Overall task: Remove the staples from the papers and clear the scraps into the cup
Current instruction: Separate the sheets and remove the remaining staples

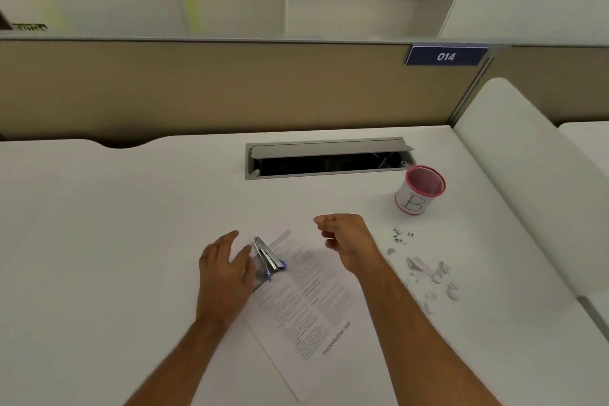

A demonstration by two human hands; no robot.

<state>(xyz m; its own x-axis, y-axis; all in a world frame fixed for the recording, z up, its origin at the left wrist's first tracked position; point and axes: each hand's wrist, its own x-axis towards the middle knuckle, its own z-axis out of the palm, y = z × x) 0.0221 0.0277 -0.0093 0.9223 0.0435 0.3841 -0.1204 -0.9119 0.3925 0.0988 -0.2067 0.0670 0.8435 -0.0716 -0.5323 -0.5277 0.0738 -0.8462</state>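
- Left hand (227, 269) lies flat and open, fingers spread, on the desk (115, 241) at the left edge of the papers (306, 300). It grips nothing, though its thumb side sits right against the stapler-like tool (268, 259).
- That tool, metal with blue trim, rests on the top left corner of the papers, jaws pointing away from the person. I judge it to be the staple remover, but its exact type is hard to tell.
- Right hand (346, 241) hovers just above the top right of the papers, fingers curled into a loose pinch. Whether it holds a staple or a scrap I cannot tell; anything between the fingertips is too small to see.
- The papers lie slanted on the desk between the two arms, printed side up. No staple is visible in them from here, so whether one is left I cannot say.
- Out to the right, a small cluster of dark staples (402, 236) sits on the desk, well short of the cup (420, 189).
- Nearer the person, pale scraps (431, 270) are scattered across the desk, also outside the cup.
- The cup, red-rimmed and marked with a B, stands upright beyond the staples, near the cable hatch (329, 158). Its contents cannot be made out.
- My read: staple pulling looks largely done or close to it, while the clearing has barely begun. Both the staples and the scraps have yet to go into the cup.
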